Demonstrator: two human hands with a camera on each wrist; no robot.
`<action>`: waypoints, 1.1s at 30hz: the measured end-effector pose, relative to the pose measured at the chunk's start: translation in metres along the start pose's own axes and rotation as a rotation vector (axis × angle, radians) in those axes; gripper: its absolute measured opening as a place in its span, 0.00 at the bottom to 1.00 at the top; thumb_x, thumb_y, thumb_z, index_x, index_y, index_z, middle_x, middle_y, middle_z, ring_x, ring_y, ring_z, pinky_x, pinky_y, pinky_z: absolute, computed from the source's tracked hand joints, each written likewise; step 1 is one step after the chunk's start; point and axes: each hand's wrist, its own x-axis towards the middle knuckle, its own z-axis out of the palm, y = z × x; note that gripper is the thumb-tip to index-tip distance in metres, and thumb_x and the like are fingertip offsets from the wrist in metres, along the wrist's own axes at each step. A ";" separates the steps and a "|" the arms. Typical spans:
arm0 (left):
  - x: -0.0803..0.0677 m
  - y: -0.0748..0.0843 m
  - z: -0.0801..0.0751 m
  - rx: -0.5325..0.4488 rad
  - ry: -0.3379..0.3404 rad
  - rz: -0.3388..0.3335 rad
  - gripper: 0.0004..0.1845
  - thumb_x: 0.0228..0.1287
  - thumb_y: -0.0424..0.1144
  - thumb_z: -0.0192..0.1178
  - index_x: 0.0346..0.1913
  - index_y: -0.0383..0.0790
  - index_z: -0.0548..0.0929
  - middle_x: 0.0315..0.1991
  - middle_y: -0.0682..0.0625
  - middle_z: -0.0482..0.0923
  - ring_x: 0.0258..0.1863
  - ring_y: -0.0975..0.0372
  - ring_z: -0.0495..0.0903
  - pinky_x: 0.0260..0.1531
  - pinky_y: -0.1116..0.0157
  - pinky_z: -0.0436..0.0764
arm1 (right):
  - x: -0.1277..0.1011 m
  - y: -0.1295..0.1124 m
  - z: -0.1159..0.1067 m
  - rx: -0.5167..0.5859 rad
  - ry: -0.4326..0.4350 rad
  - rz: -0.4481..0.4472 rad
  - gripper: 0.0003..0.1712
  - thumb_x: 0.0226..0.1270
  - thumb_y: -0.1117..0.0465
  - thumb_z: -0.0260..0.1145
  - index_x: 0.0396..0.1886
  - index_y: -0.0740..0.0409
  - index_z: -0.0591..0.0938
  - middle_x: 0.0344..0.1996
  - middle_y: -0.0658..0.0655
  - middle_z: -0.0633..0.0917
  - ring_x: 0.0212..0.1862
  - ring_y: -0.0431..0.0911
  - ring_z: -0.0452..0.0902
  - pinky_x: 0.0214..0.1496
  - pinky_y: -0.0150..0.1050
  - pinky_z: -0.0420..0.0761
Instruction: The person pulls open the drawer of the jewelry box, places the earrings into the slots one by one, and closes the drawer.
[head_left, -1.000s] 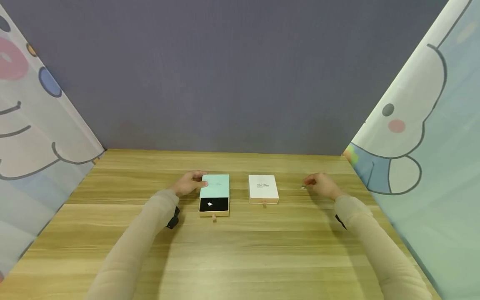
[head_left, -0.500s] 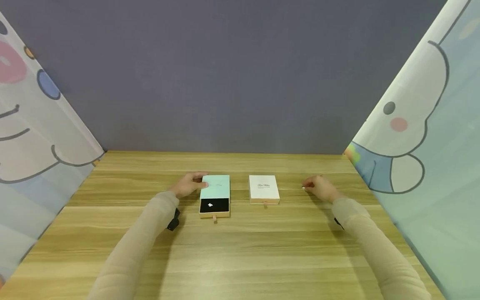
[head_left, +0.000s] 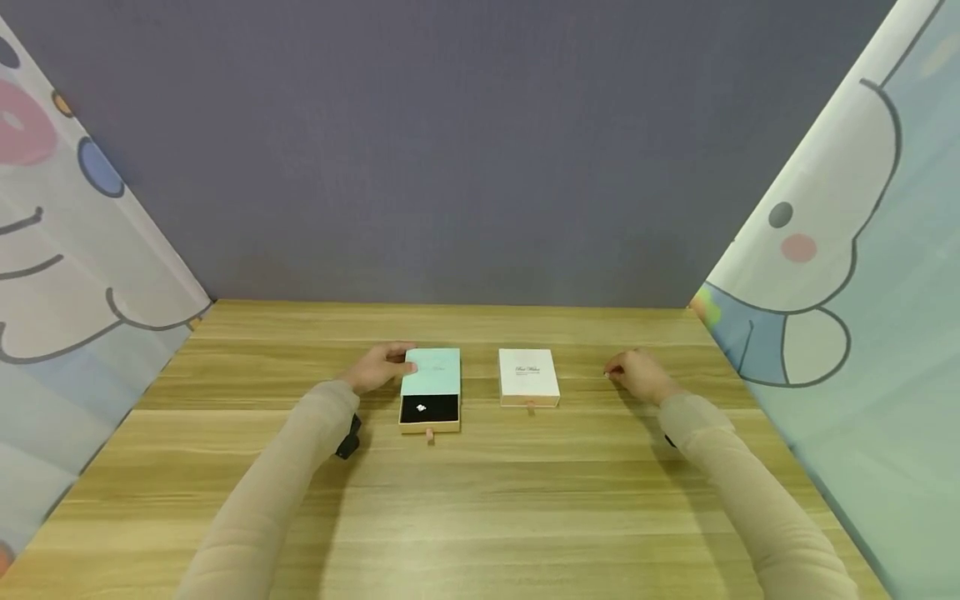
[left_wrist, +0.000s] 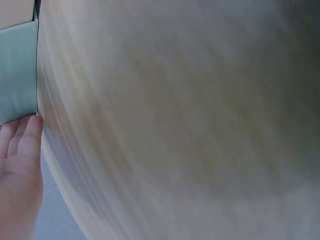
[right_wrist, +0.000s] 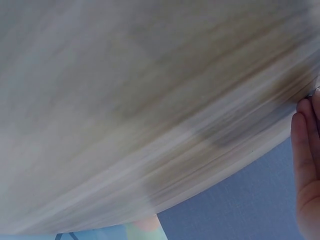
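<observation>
In the head view, my left hand (head_left: 378, 367) holds a mint-green drawer-style jewelry box (head_left: 431, 372) at its left side, the thumb on its lid. The left wrist view shows fingers (left_wrist: 30, 137) against the side of this box (left_wrist: 19, 70). Its black-lined drawer (head_left: 444, 409) is partly out toward me, with a small silvery piece of jewelry (head_left: 421, 407) on the lining. Far to the right, my right hand (head_left: 639, 372) pinches a tiny shiny silvery piece (head_left: 606, 374) at the tabletop. The fingertips mostly hide it, so its exact kind cannot be told.
A white jewelry box (head_left: 528, 372) with dark lettering and a pink pull tab stands shut between the hands. The wooden table (head_left: 480, 508) meets a dark grey panel (head_left: 465, 167) at the back. Cartoon-printed curtains (head_left: 885, 333) flank both sides.
My right fingers have closed over the tiny silvery piece, which shows less than before, and the right hand has edged slightly left. The left hand and both boxes stay in place.
</observation>
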 end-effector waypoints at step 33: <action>-0.001 0.002 0.003 -0.008 0.011 0.013 0.31 0.64 0.42 0.57 0.67 0.35 0.61 0.67 0.35 0.56 0.66 0.43 0.57 0.63 0.48 0.61 | 0.001 -0.010 -0.020 0.267 0.088 0.121 0.10 0.61 0.65 0.63 0.38 0.66 0.84 0.37 0.66 0.85 0.40 0.57 0.81 0.40 0.48 0.81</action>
